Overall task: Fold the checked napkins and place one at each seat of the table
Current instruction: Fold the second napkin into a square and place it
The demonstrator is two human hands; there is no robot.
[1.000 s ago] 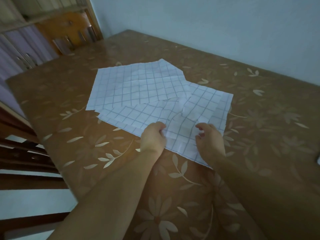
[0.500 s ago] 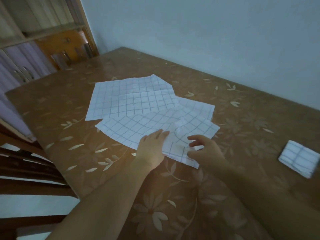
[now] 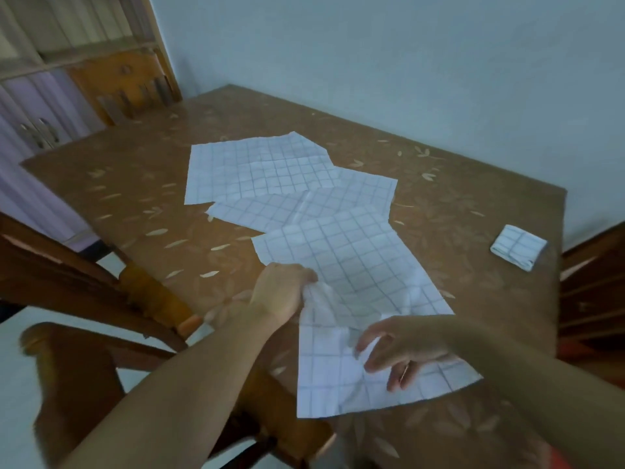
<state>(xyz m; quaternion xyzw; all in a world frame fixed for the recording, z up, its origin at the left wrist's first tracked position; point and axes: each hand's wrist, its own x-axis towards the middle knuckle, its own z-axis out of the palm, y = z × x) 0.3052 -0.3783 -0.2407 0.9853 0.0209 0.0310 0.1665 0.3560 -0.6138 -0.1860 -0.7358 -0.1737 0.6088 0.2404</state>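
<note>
Dragged the top napkin [image 3: 358, 265] off the spread pile [image 3: 263, 170] at centre frame down to the lower-centre bench [image 3: 135, 184] edge, with left hand [image 3: 280, 292] clamped on its bunched edge and right hand [image 3: 402, 350] pinching a crease, so ready for folding.

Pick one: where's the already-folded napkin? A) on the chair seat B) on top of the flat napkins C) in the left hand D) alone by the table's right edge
D: the folded napkin sits alone by the right edge of the table, apart from the flat napkins and the near napkin that the left hand grips.
</note>
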